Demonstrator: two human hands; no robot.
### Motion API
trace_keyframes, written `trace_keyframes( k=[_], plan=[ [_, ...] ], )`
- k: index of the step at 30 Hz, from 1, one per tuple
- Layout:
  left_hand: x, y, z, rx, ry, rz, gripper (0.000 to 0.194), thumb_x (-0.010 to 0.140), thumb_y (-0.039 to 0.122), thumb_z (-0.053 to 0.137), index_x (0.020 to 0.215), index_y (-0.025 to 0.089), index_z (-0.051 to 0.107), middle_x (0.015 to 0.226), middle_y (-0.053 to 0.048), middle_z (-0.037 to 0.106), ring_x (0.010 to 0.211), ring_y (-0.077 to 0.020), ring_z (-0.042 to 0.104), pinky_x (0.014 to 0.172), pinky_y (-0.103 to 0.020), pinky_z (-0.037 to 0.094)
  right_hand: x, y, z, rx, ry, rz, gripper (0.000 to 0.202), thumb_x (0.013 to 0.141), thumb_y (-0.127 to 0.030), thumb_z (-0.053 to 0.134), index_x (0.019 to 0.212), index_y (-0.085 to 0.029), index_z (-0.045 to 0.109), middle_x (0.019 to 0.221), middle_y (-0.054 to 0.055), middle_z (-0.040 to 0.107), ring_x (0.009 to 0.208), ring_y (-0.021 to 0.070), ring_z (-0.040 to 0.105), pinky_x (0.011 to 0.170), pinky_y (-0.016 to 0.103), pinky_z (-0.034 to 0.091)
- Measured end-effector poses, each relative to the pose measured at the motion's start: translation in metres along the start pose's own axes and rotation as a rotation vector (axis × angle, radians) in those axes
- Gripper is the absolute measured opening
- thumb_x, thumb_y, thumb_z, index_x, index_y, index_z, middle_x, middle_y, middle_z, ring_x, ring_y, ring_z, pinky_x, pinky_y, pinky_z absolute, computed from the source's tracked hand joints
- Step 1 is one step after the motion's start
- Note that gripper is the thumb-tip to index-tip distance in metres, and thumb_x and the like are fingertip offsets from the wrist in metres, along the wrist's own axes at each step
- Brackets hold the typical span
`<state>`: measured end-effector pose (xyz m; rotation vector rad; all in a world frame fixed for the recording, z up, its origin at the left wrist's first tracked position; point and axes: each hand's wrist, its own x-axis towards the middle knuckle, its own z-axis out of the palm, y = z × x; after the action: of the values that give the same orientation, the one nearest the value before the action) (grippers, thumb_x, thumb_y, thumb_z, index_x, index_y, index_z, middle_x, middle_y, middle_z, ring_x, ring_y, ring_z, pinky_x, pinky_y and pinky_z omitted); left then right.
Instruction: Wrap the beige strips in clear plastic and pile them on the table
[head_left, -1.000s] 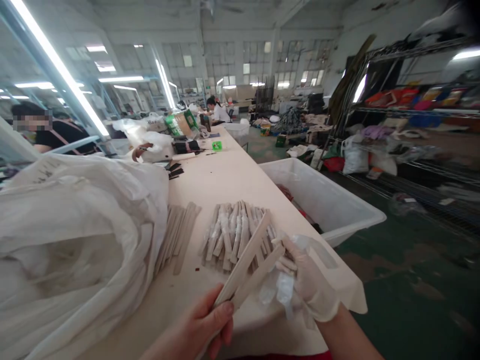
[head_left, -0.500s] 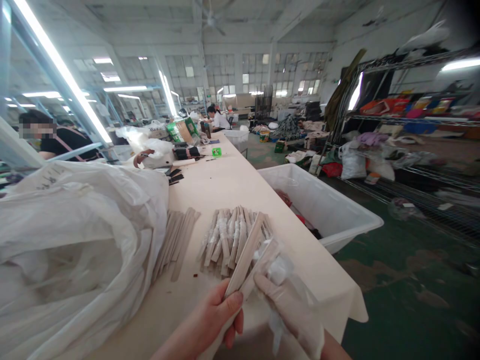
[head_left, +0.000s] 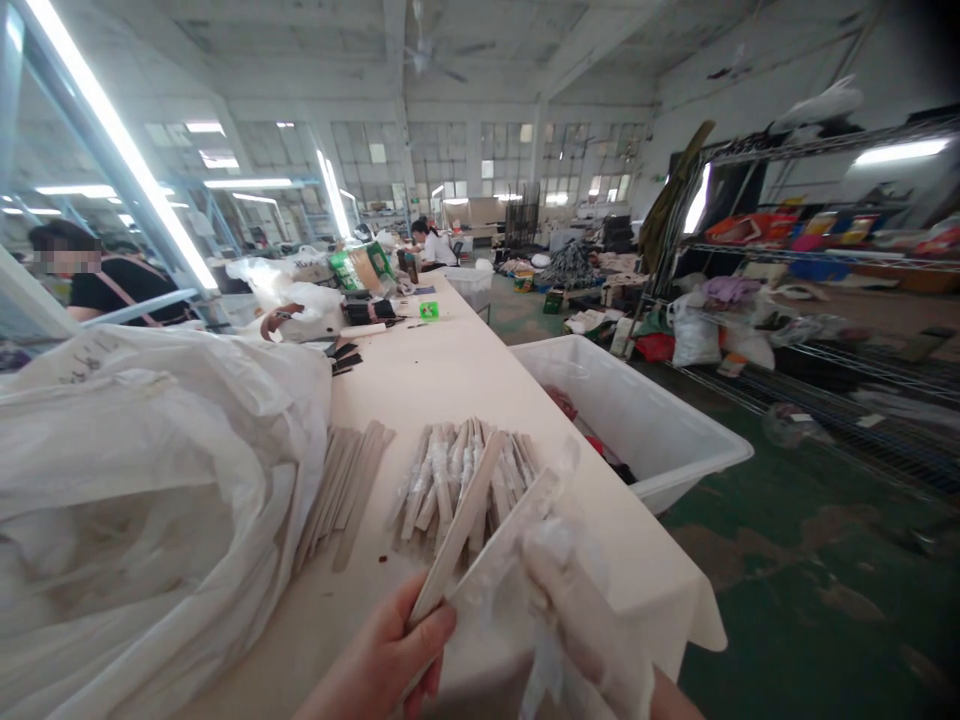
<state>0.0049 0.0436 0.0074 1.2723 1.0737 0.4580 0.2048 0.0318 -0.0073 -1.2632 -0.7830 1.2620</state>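
Note:
My left hand (head_left: 397, 640) is closed around flat beige strips (head_left: 461, 525), which fan out in a V away from me. Off to its right, my right hand (head_left: 581, 610) wears a pale glove and grips crumpled clear plastic film (head_left: 551, 545); its fingers are partly blurred. Some of the film lies against the right-hand strip. Just beyond my hands, a pile of similar strips wrapped in clear plastic (head_left: 446, 470) rests on the table (head_left: 427, 375). A row of bare strips (head_left: 349, 490) lies left of that pile.
A large white plastic bag (head_left: 172, 420) fills the table's left side. Past the right edge stands a white bin (head_left: 675, 450) with cloth inside. Wire shelves (head_left: 817, 370) hold bags at right. Two people work farther back. A green box (head_left: 428, 311) sits far along the table.
My left hand has shifted slightly left with the strips, and the two strips spread wider apart. My right hand has moved a little away with the film.

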Motion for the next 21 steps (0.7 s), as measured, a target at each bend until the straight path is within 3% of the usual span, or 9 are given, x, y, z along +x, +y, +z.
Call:
trace_keyframes(
  k=[2,4,6,8,9,13,17,21],
  plan=[
    [-0.003,-0.002,0.000,0.020,-0.011,-0.025,0.049,0.068,0.065,0.054,0.078,0.019,0.044,0.040,0.009,0.046,0.028,-0.0032,0.028,0.029,-0.015,0.020,0.005,-0.005,0.004,0.238,0.099,0.051,0.038,0.065,-0.057,0.068,0.076,-0.020,0.064,0.053,-0.001,0.059,0.052,0.0153,0.055,0.048,0.025,0.043],
    [-0.002,0.000,0.006,0.029,0.008,-0.019,0.044,0.070,0.061,0.055,0.076,0.019,0.044,0.041,0.009,0.045,0.028,-0.0031,0.028,0.030,-0.015,0.020,0.003,-0.004,0.016,0.438,0.120,0.111,0.034,0.064,-0.050,0.072,0.072,-0.019,0.063,0.054,-0.002,0.059,0.049,0.0127,0.054,0.047,0.023,0.043],
    [0.002,0.004,0.013,0.025,0.041,0.016,0.040,0.072,0.057,0.054,0.075,0.019,0.043,0.040,0.010,0.043,0.029,-0.0034,0.028,0.030,-0.015,0.021,-0.004,0.001,0.030,0.467,-0.040,0.160,0.034,0.071,-0.051,0.067,0.063,-0.018,0.060,0.047,-0.002,0.054,0.044,0.0123,0.051,0.042,0.022,0.039],
    [0.003,0.007,0.016,0.043,0.043,0.031,0.036,0.074,0.054,0.053,0.074,0.019,0.043,0.040,0.010,0.042,0.030,-0.0037,0.029,0.031,-0.014,0.022,-0.008,0.005,0.035,0.478,-0.098,0.189,0.043,0.070,-0.053,0.067,0.049,-0.019,0.051,0.038,-0.004,0.044,0.037,0.0101,0.044,0.036,0.020,0.033],
    [0.003,0.007,0.016,0.071,0.039,0.029,0.034,0.075,0.052,0.053,0.074,0.019,0.043,0.041,0.010,0.042,0.030,-0.0038,0.029,0.031,-0.014,0.023,-0.009,0.005,0.033,0.496,-0.064,0.190,0.044,0.068,-0.053,0.068,0.047,-0.020,0.049,0.037,-0.005,0.042,0.035,0.0089,0.041,0.034,0.020,0.031],
    [0.002,0.007,0.013,0.184,0.045,-0.014,0.027,0.077,0.044,0.050,0.072,0.019,0.043,0.041,0.009,0.042,0.031,-0.0043,0.030,0.032,-0.014,0.024,-0.004,-0.006,0.017,0.532,0.086,0.109,0.030,0.067,-0.047,0.072,0.062,-0.020,0.059,0.044,-0.004,0.051,0.038,0.0094,0.044,0.036,0.020,0.034],
    [0.013,0.009,0.025,0.194,0.113,0.042,0.023,0.079,0.041,0.045,0.069,0.021,0.038,0.041,0.010,0.039,0.031,-0.0055,0.030,0.032,-0.016,0.024,-0.014,-0.001,0.030,0.425,-0.033,0.114,0.033,0.069,-0.052,0.067,0.078,-0.020,0.065,0.049,0.000,0.057,0.044,0.0159,0.053,0.038,0.025,0.038],
    [0.017,0.013,0.030,0.263,0.111,0.089,0.019,0.079,0.034,0.042,0.067,0.021,0.038,0.045,0.009,0.038,0.036,-0.0062,0.031,0.036,-0.017,0.026,-0.024,0.004,0.036,0.382,-0.084,0.108,0.036,0.063,-0.051,0.072,0.080,-0.019,0.068,0.050,0.000,0.057,0.048,0.0195,0.056,0.040,0.028,0.041]
  ],
)
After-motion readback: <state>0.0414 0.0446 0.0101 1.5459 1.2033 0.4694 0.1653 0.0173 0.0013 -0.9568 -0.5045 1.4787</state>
